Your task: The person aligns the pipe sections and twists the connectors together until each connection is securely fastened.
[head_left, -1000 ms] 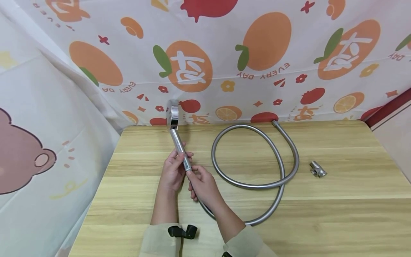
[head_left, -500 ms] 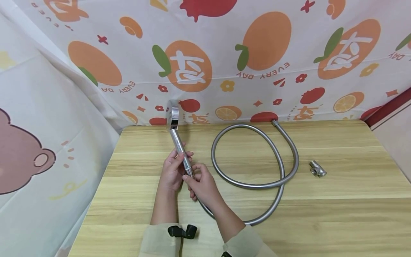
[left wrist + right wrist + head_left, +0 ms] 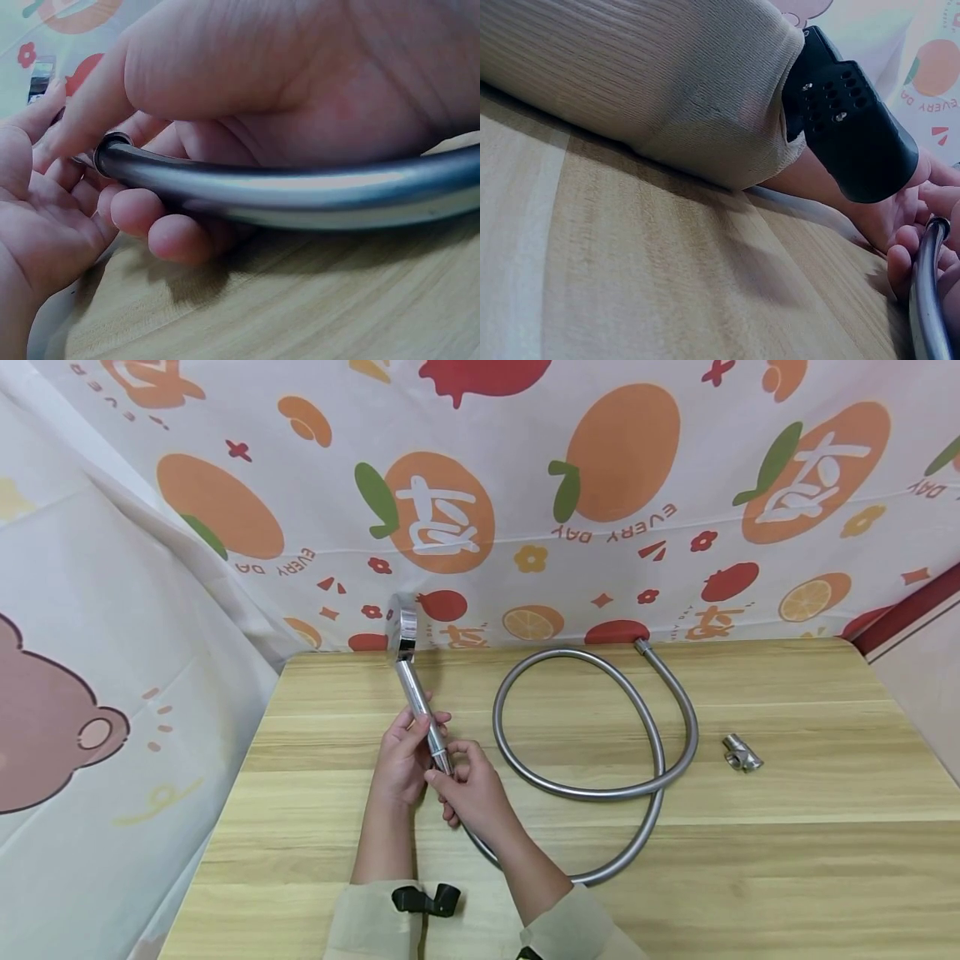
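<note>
A chrome hand shower [image 3: 415, 689] points away from me in the head view, its round head at the far edge of the table. My left hand [image 3: 402, 764] grips the lower handle, thumb on top. Right below it, my right hand [image 3: 475, 789] pinches the tapered end of a grey metal shower hose [image 3: 600, 795], which lines up with the handle's bottom. In the left wrist view the hose [image 3: 300, 199] runs under my right palm, with fingertips [image 3: 180, 238] curled beneath it. The joint itself is partly hidden by fingers.
The hose loops across the wooden table [image 3: 315, 827], its other end nut [image 3: 642, 648] at the back edge. A small metal tee fitting [image 3: 742, 756] lies to the right. Fruit-printed cloth [image 3: 525, 485] hangs behind. A black camera mount [image 3: 855, 120] sits on the left sleeve.
My right thumb has slid back toward me along the hose, uncovering the tapered hose end under the handle. My left hand and the hand shower stay in place.
</note>
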A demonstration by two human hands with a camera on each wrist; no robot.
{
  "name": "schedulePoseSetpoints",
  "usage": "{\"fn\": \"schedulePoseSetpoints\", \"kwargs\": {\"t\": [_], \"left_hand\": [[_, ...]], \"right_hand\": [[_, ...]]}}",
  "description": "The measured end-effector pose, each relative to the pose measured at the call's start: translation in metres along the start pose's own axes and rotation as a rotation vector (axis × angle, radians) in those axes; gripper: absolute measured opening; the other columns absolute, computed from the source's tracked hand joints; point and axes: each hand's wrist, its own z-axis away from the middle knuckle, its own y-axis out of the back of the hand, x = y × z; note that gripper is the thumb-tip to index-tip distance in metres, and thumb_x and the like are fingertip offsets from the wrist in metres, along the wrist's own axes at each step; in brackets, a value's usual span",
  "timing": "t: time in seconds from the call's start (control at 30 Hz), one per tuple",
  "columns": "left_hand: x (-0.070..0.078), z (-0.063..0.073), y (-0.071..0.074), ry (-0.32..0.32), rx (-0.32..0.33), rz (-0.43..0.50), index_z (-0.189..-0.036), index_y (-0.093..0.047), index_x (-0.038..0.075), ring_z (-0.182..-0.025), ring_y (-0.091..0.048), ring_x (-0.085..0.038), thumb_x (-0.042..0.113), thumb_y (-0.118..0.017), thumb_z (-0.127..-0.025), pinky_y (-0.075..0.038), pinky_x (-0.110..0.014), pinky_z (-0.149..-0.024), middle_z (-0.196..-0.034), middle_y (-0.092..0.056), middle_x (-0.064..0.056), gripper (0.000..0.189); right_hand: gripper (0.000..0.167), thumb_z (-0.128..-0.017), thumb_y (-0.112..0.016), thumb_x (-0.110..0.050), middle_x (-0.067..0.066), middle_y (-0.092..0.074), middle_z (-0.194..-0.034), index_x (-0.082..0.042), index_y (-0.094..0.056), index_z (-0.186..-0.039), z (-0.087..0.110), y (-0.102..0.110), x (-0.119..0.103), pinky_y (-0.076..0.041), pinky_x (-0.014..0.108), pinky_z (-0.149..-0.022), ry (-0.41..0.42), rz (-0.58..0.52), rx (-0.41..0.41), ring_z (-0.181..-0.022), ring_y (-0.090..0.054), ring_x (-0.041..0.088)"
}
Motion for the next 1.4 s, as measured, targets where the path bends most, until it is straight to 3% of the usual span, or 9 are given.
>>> {"fn": "schedulePoseSetpoints", "kwargs": {"t": [0.17, 0.3, 0.4, 0.6, 0.83, 0.93, 1.17, 1.4], "left_hand": [[-0.0006, 0.0003, 0.0001, -0.007, -0.001, 0.009, -0.129, -0.059, 0.018, -0.08, -0.064, -0.012, 0.018, -0.06, -0.098, -0.049, -0.022, -0.072, -0.09, -0.074, 0.001, 0.031], [-0.0004, 0.0, 0.0, 0.002, 0.0, 0.024, -0.13, -0.059, 0.017, -0.08, -0.064, -0.012, 0.018, -0.061, -0.098, -0.049, -0.022, -0.072, -0.09, -0.075, 0.0, 0.032], [-0.0005, 0.0001, -0.0001, 0.005, 0.001, 0.014, -0.13, -0.058, 0.017, -0.08, -0.064, -0.012, 0.018, -0.06, -0.098, -0.051, -0.023, -0.072, -0.09, -0.074, 0.0, 0.032], [-0.0011, 0.0006, 0.0004, -0.001, 0.003, -0.026, -0.13, -0.059, 0.019, -0.081, -0.063, -0.011, 0.022, -0.061, -0.098, -0.049, -0.022, -0.074, -0.091, -0.074, 0.002, 0.032], [-0.0018, -0.0005, 0.0014, -0.016, -0.006, -0.011, -0.13, -0.058, 0.018, -0.08, -0.064, -0.012, 0.019, -0.06, -0.099, -0.049, -0.022, -0.073, -0.091, -0.074, 0.001, 0.032], [-0.0018, -0.0008, 0.0011, -0.015, -0.008, -0.005, -0.131, -0.058, 0.017, -0.081, -0.064, -0.012, 0.019, -0.06, -0.098, -0.049, -0.022, -0.073, -0.091, -0.074, 0.0, 0.033], [-0.0013, -0.0007, 0.0001, -0.003, 0.003, -0.016, -0.129, -0.059, 0.019, -0.08, -0.064, -0.011, 0.022, -0.062, -0.097, -0.05, -0.022, -0.072, -0.091, -0.074, 0.001, 0.032], [-0.0008, 0.0, -0.0007, -0.008, 0.008, -0.019, -0.128, -0.06, 0.019, -0.08, -0.064, -0.011, 0.021, -0.061, -0.098, -0.048, -0.022, -0.071, -0.091, -0.074, 0.001, 0.03]], "right_hand": [[0.032, -0.096, -0.063, -0.034, 0.005, -0.058, -0.066, -0.016, -0.056, -0.122, 0.0012, -0.0006, -0.0006, -0.048, 0.026, -0.041, 0.002, 0.0, -0.006, -0.045, -0.053, 0.015], [0.036, -0.099, -0.055, -0.042, 0.006, -0.059, -0.068, -0.014, -0.062, -0.122, 0.0018, -0.0006, -0.0021, -0.049, 0.027, -0.042, -0.013, -0.012, -0.003, -0.045, -0.054, 0.015], [0.037, -0.097, -0.059, -0.042, 0.006, -0.059, -0.067, -0.017, -0.058, -0.124, 0.0014, -0.0006, -0.0023, -0.049, 0.028, -0.042, -0.016, -0.018, 0.0, -0.045, -0.054, 0.016], [0.04, -0.091, -0.071, -0.026, 0.003, -0.058, -0.065, -0.019, -0.048, -0.123, 0.0007, 0.0001, -0.0003, -0.048, 0.026, -0.042, -0.004, 0.02, -0.009, -0.045, -0.053, 0.014], [0.034, -0.098, -0.059, -0.036, 0.005, -0.059, -0.067, -0.012, -0.06, -0.122, 0.0009, -0.0005, -0.0027, -0.049, 0.027, -0.042, -0.007, 0.004, -0.018, -0.045, -0.054, 0.015], [0.036, -0.098, -0.056, -0.042, 0.005, -0.06, -0.068, -0.016, -0.061, -0.123, 0.0008, -0.0008, -0.0023, -0.049, 0.028, -0.043, -0.017, 0.004, -0.009, -0.046, -0.054, 0.016], [0.037, -0.094, -0.066, -0.03, 0.003, -0.058, -0.065, -0.02, -0.05, -0.125, 0.0004, -0.0007, -0.0009, -0.048, 0.027, -0.042, -0.001, 0.004, -0.008, -0.045, -0.054, 0.015], [0.033, -0.096, -0.064, -0.028, 0.003, -0.058, -0.065, -0.014, -0.055, -0.124, 0.0015, -0.0003, -0.0032, -0.048, 0.026, -0.042, -0.002, -0.004, -0.021, -0.045, -0.054, 0.013]]}}
